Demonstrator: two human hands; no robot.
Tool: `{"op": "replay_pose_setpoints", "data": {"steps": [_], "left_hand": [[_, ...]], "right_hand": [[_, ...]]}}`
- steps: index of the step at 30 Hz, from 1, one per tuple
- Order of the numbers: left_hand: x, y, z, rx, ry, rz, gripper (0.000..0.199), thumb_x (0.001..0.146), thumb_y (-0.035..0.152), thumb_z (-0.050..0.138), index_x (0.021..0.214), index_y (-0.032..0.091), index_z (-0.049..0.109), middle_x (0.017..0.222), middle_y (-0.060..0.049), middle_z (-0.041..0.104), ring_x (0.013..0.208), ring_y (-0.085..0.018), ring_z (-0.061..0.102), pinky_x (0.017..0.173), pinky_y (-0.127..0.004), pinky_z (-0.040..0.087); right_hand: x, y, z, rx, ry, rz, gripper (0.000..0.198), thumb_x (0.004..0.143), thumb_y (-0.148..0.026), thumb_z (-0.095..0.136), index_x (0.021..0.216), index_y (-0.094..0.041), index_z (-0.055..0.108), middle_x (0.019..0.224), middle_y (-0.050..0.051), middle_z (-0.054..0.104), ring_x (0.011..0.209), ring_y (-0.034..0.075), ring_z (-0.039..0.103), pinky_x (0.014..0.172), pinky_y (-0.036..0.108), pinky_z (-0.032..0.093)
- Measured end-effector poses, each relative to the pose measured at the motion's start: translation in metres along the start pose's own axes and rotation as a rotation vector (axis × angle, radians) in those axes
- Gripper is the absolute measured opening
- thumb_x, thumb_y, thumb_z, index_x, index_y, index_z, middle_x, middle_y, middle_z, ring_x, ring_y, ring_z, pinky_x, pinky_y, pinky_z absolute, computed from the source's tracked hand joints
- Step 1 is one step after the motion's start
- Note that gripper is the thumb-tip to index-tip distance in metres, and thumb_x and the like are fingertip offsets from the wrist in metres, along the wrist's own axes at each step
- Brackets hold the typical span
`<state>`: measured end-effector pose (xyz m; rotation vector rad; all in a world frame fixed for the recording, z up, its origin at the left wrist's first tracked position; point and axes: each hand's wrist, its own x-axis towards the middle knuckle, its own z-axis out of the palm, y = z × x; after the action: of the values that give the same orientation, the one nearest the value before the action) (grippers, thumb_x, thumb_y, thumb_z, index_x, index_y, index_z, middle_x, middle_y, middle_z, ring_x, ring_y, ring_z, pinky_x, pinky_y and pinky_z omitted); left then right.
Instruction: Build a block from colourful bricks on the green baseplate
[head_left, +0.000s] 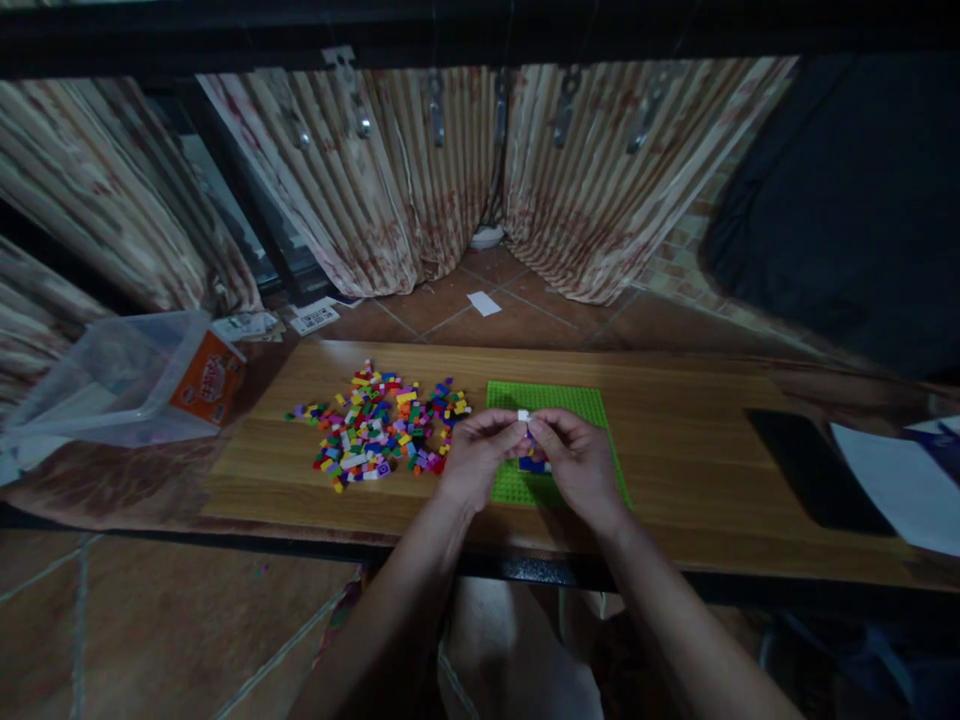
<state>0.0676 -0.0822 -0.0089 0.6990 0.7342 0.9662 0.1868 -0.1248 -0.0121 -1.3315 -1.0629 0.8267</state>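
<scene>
- Above the green baseplate (506, 392), I am seeing the left hand (476, 455) and right hand (577, 455) meeting, fingertips closing around a small white brick (523, 415); both are probably pinching because it is so tiny.
- Colored bits are showing beneath it, too small for me to tell apart.
- A blue piece (532, 465) is sitting on the baseplate, partly hidden by the right hand.
- Left of the baseplate, loose bricks (375, 430) are spreading out, likely for easy picking.
- The wooden tabletop (690, 450) is supporting everything; a clear bin (142, 430) is standing far left of the baseplate.
- Beyond the baseplate, striped curtains (420, 180) are hanging over tiled floor (442, 310).
</scene>
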Motion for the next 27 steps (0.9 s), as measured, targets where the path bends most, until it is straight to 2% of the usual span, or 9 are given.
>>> {"op": "replay_pose_setpoints", "data": {"steps": [6, 9, 12, 14, 16, 21, 27], "left_hand": [[-0.004, 0.009, -0.014, -0.066, 0.045, -0.054, 0.038, 0.047, 0.026, 0.090, 0.074, 0.010, 0.069, 0.062, -0.002, 0.068, 0.053, -0.010, 0.062, 0.058, -0.022, 0.051], [-0.004, 0.019, -0.025, -0.066, 0.097, -0.031, 0.035, 0.049, 0.025, 0.089, 0.073, 0.011, 0.068, 0.063, -0.001, 0.066, 0.055, -0.009, 0.062, 0.060, -0.022, 0.051], [-0.003, 0.040, -0.044, -0.047, 0.242, 0.114, 0.031, 0.052, 0.024, 0.087, 0.073, 0.013, 0.066, 0.065, 0.001, 0.065, 0.059, -0.008, 0.062, 0.063, -0.022, 0.050], [-0.002, 0.055, -0.059, -0.033, 0.360, 0.226, 0.031, 0.052, 0.024, 0.087, 0.072, 0.014, 0.065, 0.063, 0.003, 0.063, 0.058, -0.007, 0.060, 0.062, -0.021, 0.049], [-0.003, 0.068, -0.073, -0.030, 0.413, 0.271, 0.032, 0.052, 0.026, 0.086, 0.074, 0.014, 0.065, 0.065, 0.003, 0.063, 0.058, -0.007, 0.060, 0.063, -0.021, 0.049], [-0.006, 0.077, -0.088, 0.116, 0.402, 0.215, 0.033, 0.058, 0.034, 0.083, 0.081, 0.014, 0.068, 0.062, 0.003, 0.061, 0.054, -0.007, 0.057, 0.058, -0.020, 0.048], [-0.007, 0.075, -0.090, 0.351, 0.387, 0.203, 0.036, 0.067, 0.047, 0.076, 0.066, 0.014, 0.063, 0.057, 0.002, 0.059, 0.049, -0.008, 0.055, 0.050, -0.020, 0.045]], "right_hand": [[0.001, 0.000, 0.024, 0.087, -0.018, 0.046, 0.025, 0.078, -0.043, 0.066, 0.081, -0.018, 0.067, 0.064, -0.001, 0.064, 0.052, 0.011, 0.055, 0.050, 0.024, 0.047], [0.002, 0.006, 0.038, 0.055, -0.015, 0.036, 0.026, 0.078, -0.044, 0.065, 0.079, -0.018, 0.065, 0.062, -0.002, 0.063, 0.050, 0.012, 0.055, 0.050, 0.025, 0.047], [0.001, 0.012, 0.054, -0.128, -0.008, -0.016, 0.026, 0.082, -0.044, 0.059, 0.082, -0.019, 0.066, 0.068, 0.001, 0.065, 0.055, 0.015, 0.058, 0.052, 0.028, 0.049], [0.000, 0.015, 0.064, -0.300, -0.043, -0.090, 0.024, 0.086, -0.040, 0.056, 0.084, -0.019, 0.067, 0.077, 0.004, 0.068, 0.065, 0.017, 0.062, 0.061, 0.030, 0.050], [0.001, 0.017, 0.074, -0.458, -0.079, -0.177, 0.021, 0.088, -0.033, 0.053, 0.085, -0.019, 0.068, 0.082, 0.006, 0.069, 0.074, 0.019, 0.064, 0.070, 0.032, 0.050], [0.005, 0.020, 0.095, -0.643, -0.138, -0.279, 0.020, 0.089, -0.025, 0.051, 0.086, -0.020, 0.069, 0.085, 0.008, 0.070, 0.079, 0.021, 0.065, 0.075, 0.032, 0.047], [0.005, 0.020, 0.099, -0.562, -0.118, -0.304, 0.022, 0.090, -0.026, 0.050, 0.094, -0.022, 0.071, 0.093, 0.008, 0.072, 0.087, 0.022, 0.067, 0.082, 0.035, 0.050]]}}
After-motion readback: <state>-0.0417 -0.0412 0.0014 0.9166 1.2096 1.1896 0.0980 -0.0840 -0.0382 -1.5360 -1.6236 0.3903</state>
